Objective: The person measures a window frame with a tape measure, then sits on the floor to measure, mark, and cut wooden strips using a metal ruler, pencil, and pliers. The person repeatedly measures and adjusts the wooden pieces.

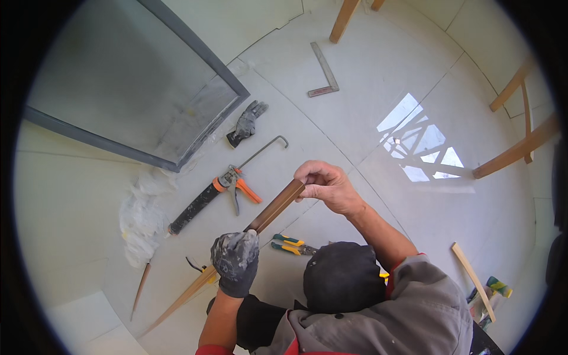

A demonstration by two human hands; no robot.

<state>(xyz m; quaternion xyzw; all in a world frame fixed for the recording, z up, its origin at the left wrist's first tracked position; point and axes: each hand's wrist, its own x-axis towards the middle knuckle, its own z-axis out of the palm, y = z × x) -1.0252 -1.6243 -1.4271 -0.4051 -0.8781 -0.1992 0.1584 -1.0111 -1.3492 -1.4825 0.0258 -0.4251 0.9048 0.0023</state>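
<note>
A long brown wood-grain trim strip (276,205) slants from the upper middle down to the lower left. My left hand (235,262), in a dirty dark work glove, is closed around it partway along. At its upper end my bare right hand (326,186) holds the tip between thumb and curled fingers. Below the strip, snips with green and yellow handles (290,245) lie on the floor, their jaws partly hidden by my dark-clothed knee (344,277). A yellow tool (209,274) is partly hidden behind the strip, near my gloved hand.
On the tiled floor lie a caulking gun (199,204), a work glove (247,124), a try square (327,73) and crumpled plastic film (144,222). A grey-framed panel (213,57) stands upper left. Wooden legs (514,146) rise at right, above a pale wooden strip (472,279).
</note>
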